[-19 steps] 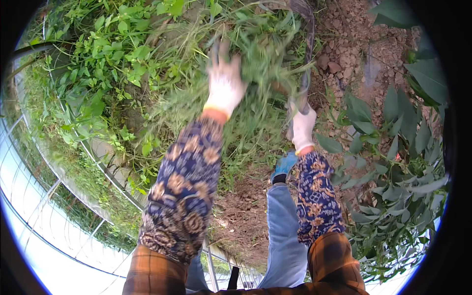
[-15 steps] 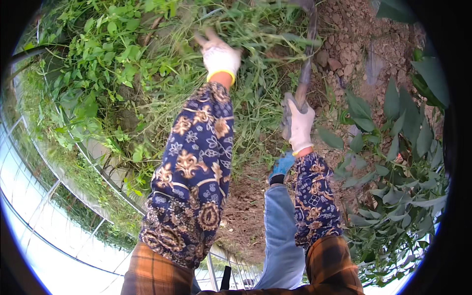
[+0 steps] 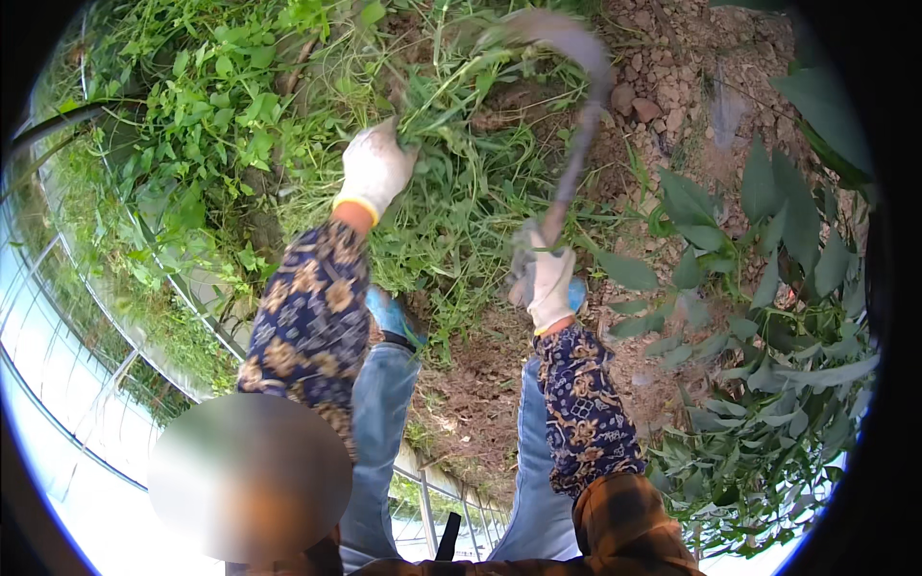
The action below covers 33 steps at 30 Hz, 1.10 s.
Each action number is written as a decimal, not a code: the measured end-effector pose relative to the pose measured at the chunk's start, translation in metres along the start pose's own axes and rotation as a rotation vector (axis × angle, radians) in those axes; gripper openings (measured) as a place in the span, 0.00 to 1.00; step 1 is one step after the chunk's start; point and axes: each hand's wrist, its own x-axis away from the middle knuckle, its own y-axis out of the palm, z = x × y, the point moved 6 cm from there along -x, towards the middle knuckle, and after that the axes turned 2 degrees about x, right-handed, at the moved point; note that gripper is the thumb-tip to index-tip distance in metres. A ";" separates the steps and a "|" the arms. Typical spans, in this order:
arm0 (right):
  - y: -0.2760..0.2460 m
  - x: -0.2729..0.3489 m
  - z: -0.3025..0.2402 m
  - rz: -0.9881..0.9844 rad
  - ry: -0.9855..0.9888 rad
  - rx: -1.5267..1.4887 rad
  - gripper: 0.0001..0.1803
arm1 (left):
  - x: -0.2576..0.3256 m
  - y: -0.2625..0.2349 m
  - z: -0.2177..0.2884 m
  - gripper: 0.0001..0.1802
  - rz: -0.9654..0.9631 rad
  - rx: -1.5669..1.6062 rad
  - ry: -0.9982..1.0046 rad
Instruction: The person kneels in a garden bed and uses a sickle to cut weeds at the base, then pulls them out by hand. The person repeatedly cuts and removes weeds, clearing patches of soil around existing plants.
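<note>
My right hand (image 3: 545, 278), in a white and grey work glove, is wrapped round the handle of a sickle (image 3: 583, 130). The blade runs away from me and hooks left at its far end, over the green weeds (image 3: 461, 182); motion blurs its tip. On the left, my left hand (image 3: 377, 171), in a white glove with a yellow cuff, is closed on a tuft of weeds. Long stems fan out beyond its fingers, which are partly hidden by leaves.
Broad-leaved plants (image 3: 768, 230) stand on the right beside cloddy brown soil (image 3: 663, 106). Leafy vines (image 3: 221, 125) spread at the left near a curved metal frame (image 3: 106, 365). My blue-covered feet (image 3: 392, 315) are below the weeds.
My left hand has come nearer and left, its spread fingers now closed on weeds. My right hand has shifted left and slightly nearer, and the sickle's curved blade has swung into view over the weeds.
</note>
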 end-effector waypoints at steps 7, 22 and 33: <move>-0.014 0.126 -0.011 0.153 0.134 -0.130 0.09 | 0.167 -0.168 -0.153 0.35 0.285 -0.212 -0.057; -0.065 0.180 0.054 0.249 0.171 -0.084 0.06 | 0.285 -0.234 -0.280 0.21 0.149 -0.373 -0.486; -0.028 0.180 -0.008 -0.090 0.188 -0.325 0.10 | -0.009 0.040 -0.114 0.30 -0.173 -0.110 -0.680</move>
